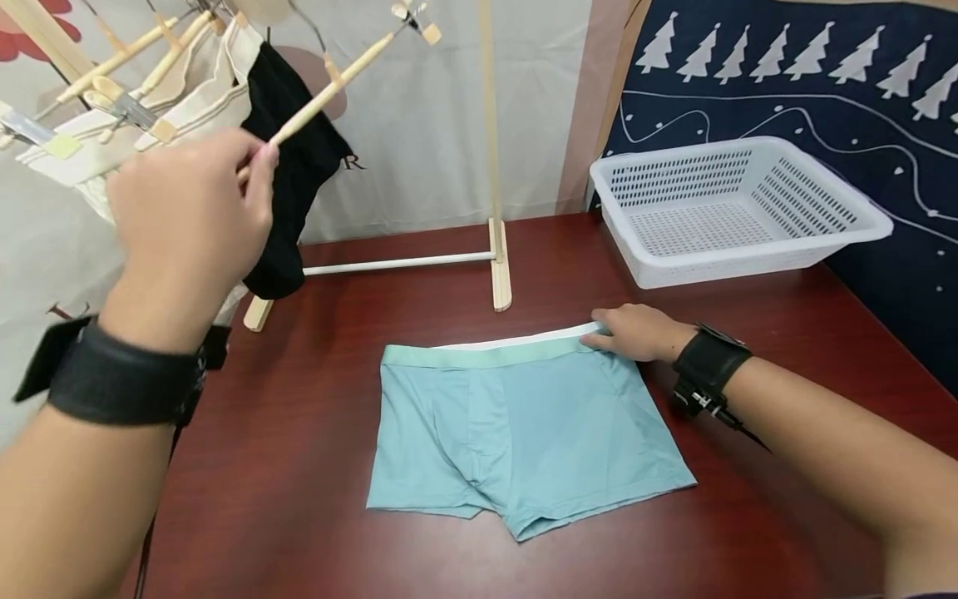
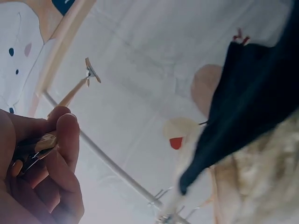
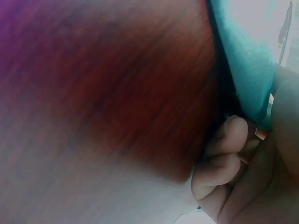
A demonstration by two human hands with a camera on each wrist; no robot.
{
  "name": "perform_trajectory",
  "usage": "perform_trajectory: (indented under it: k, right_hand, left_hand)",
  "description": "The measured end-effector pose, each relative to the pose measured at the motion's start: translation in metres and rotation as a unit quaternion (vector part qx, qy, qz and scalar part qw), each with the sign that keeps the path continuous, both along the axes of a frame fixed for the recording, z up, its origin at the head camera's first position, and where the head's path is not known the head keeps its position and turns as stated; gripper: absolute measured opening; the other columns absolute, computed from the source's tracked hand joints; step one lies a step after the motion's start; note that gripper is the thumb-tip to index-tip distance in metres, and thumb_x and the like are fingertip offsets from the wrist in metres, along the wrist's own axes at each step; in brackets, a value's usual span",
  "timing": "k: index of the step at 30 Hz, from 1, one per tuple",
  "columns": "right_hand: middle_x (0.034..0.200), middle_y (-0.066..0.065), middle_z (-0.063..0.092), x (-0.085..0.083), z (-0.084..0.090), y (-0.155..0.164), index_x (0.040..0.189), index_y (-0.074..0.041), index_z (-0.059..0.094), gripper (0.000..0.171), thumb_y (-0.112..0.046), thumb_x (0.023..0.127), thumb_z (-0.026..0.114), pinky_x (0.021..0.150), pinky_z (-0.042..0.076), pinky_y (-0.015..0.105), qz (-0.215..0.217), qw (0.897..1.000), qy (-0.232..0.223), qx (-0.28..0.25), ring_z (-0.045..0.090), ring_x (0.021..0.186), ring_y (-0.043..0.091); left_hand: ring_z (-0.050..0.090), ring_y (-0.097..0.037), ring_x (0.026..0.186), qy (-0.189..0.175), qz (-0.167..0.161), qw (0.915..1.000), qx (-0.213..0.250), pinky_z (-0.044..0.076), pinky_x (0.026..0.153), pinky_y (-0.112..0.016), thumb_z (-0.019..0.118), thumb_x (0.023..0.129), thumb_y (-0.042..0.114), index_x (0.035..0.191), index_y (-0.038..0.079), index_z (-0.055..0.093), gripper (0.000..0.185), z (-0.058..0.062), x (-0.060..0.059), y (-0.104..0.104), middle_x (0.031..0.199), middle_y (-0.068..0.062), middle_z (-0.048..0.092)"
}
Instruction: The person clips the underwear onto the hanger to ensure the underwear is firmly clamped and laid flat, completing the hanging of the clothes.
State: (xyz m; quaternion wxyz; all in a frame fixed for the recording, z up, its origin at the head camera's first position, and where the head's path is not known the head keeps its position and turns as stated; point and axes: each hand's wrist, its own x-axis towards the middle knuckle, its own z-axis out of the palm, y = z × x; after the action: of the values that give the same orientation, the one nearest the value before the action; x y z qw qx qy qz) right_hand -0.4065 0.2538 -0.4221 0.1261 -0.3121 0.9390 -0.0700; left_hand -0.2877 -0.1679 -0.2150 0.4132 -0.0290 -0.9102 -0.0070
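Light-blue boxer briefs [image 1: 516, 424] lie spread on the table, waistband away from me. My right hand [image 1: 636, 331] pinches the far right corner of the waistband [image 1: 479, 356]. In the right wrist view, curled fingers [image 3: 224, 170] show beside the blue cloth [image 3: 250, 60]. My left hand [image 1: 190, 200] is raised at the left and grips a wooden clip hanger [image 1: 337, 87]. The hanger's far end carries a metal clip [image 1: 415, 21]; another clip [image 2: 39, 149] sits within the left hand [image 2: 60, 163]. A black garment [image 1: 288, 179] hangs just behind the left hand.
A wooden drying rack [image 1: 500, 266] with a white lower bar [image 1: 404, 263] stands at the back left. Pale garments [image 1: 202, 100] and more clip hangers hang from it. A white plastic basket [image 1: 737, 241] sits at the back right of the dark red table [image 1: 299, 466].
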Motion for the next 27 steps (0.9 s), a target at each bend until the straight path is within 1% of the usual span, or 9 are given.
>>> perform_trajectory:
  k: [5, 8, 11, 13, 15, 17, 20, 23, 27]
  right_hand:
    - [0.069, 0.001, 0.046, 0.000, 0.008, 0.000, 0.093, -0.009, 0.060, 0.032, -0.040, 0.100, 0.057, 0.065, 0.041, 0.033, 0.021, 0.999, -0.026, 0.005, 0.047, 0.063, 0.014]
    - [0.066, -0.002, 0.041, 0.003, 0.012, 0.000, 0.080, -0.014, 0.055, 0.033, -0.039, 0.100, 0.058, 0.063, 0.038, 0.030, 0.035, 0.998, -0.056, 0.007, 0.044, 0.061, 0.012]
    - [0.065, -0.004, 0.040, 0.008, 0.015, 0.002, 0.075, -0.017, 0.055, 0.033, -0.039, 0.099, 0.061, 0.060, 0.037, 0.028, 0.040, 0.996, -0.074, 0.014, 0.044, 0.060, 0.011]
    - [0.064, -0.004, 0.042, 0.010, 0.017, 0.003, 0.078, -0.017, 0.057, 0.030, -0.040, 0.097, 0.063, 0.057, 0.036, 0.028, 0.037, 0.998, -0.058, 0.014, 0.045, 0.059, 0.011]
    - [0.066, -0.005, 0.047, 0.010, 0.019, 0.002, 0.083, -0.016, 0.060, 0.027, -0.039, 0.097, 0.064, 0.056, 0.037, 0.028, 0.023, 1.000, -0.013, 0.000, 0.046, 0.059, 0.011]
    - [0.068, -0.003, 0.052, 0.007, 0.023, 0.000, 0.090, -0.015, 0.061, 0.024, -0.037, 0.098, 0.063, 0.056, 0.037, 0.030, 0.004, 0.999, 0.040, -0.033, 0.047, 0.059, 0.012]
    - [0.071, -0.001, 0.057, 0.002, 0.032, -0.006, 0.097, -0.012, 0.062, 0.019, -0.031, 0.100, 0.060, 0.059, 0.039, 0.031, -0.024, 0.990, 0.097, -0.101, 0.048, 0.060, 0.014]
    - [0.069, 0.000, 0.055, -0.001, 0.040, -0.013, 0.100, -0.012, 0.063, 0.017, -0.028, 0.101, 0.058, 0.061, 0.039, 0.033, -0.033, 0.984, 0.105, -0.142, 0.047, 0.060, 0.016]
    - [0.071, 0.001, 0.057, -0.002, 0.044, -0.024, 0.103, -0.012, 0.063, 0.019, -0.030, 0.102, 0.057, 0.063, 0.040, 0.033, -0.048, 0.979, 0.071, -0.185, 0.049, 0.061, 0.017]
  left_hand:
    - [0.054, -0.044, 0.052, 0.003, -0.050, 0.9987, -0.011, 0.029, 0.043, -0.049, 0.051, 0.104, 0.028, 0.096, 0.004, 0.073, 0.033, -0.031, 0.020, -0.005, 0.067, -0.018, 0.065]
    - [0.051, -0.036, 0.046, -0.015, -0.080, 0.9965, -0.019, 0.029, 0.041, -0.044, 0.056, 0.102, 0.024, 0.091, 0.004, 0.071, 0.028, -0.046, 0.024, -0.004, 0.061, -0.014, 0.062]
    - [0.047, -0.029, 0.043, -0.043, -0.104, 0.9936, -0.016, 0.026, 0.040, -0.038, 0.060, 0.100, 0.023, 0.086, 0.006, 0.070, 0.024, -0.060, 0.025, 0.001, 0.056, -0.008, 0.057]
    - [0.044, -0.025, 0.042, -0.062, -0.117, 0.9912, -0.010, 0.025, 0.040, -0.034, 0.061, 0.099, 0.022, 0.084, 0.008, 0.070, 0.022, -0.070, 0.024, 0.006, 0.055, -0.004, 0.055]
    - [0.043, -0.021, 0.042, -0.080, -0.125, 0.9889, 0.003, 0.024, 0.041, -0.032, 0.062, 0.098, 0.021, 0.083, 0.010, 0.070, 0.021, -0.079, 0.024, 0.010, 0.056, -0.002, 0.058]
    - [0.042, -0.019, 0.043, -0.094, -0.123, 0.9878, 0.017, 0.025, 0.042, -0.031, 0.062, 0.098, 0.021, 0.081, 0.011, 0.069, 0.021, -0.085, 0.025, 0.012, 0.058, -0.001, 0.060]
    - [0.041, -0.016, 0.044, -0.106, -0.113, 0.9874, 0.031, 0.026, 0.044, -0.031, 0.063, 0.098, 0.021, 0.081, 0.012, 0.069, 0.020, -0.090, 0.028, 0.012, 0.060, 0.000, 0.062]
    - [0.038, -0.014, 0.044, -0.115, -0.106, 0.9873, 0.030, 0.026, 0.044, -0.031, 0.064, 0.097, 0.021, 0.082, 0.012, 0.070, 0.018, -0.095, 0.034, 0.010, 0.058, 0.001, 0.058]
    - [0.036, -0.012, 0.044, -0.121, -0.115, 0.9856, 0.024, 0.024, 0.042, -0.029, 0.068, 0.094, 0.019, 0.085, 0.011, 0.072, 0.013, -0.104, 0.038, 0.008, 0.056, 0.001, 0.058]
